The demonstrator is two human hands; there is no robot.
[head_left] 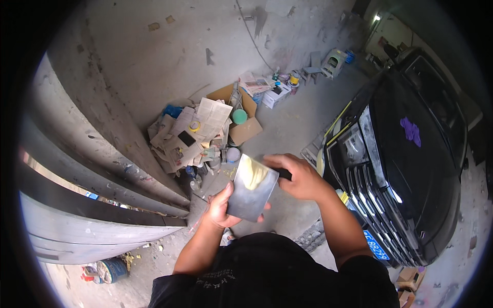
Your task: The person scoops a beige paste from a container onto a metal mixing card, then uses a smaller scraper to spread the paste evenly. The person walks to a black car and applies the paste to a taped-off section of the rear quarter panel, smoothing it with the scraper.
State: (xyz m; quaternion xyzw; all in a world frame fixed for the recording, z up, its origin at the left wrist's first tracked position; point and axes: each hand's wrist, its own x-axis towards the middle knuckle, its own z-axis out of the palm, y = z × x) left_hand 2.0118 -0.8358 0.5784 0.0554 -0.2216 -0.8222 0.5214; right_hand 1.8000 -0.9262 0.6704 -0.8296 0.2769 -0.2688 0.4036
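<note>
Grey and stiff-looking, the flat plate (246, 200) with soft yellow paste (252, 174) sits in the left hand (221, 206), probably light and best held by its paste-free lower edges, while the right hand (300, 177) holds a black tool (282, 173) beside it.

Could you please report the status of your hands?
Left hand holds board. Right hand holds dark tool. Yellow paste on board. Car to right, touching neither.

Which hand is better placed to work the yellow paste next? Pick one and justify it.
Probably the right hand: it seems to hold a dark object beside the plate, near the yellow paste; the left hand supports the plate.
</note>
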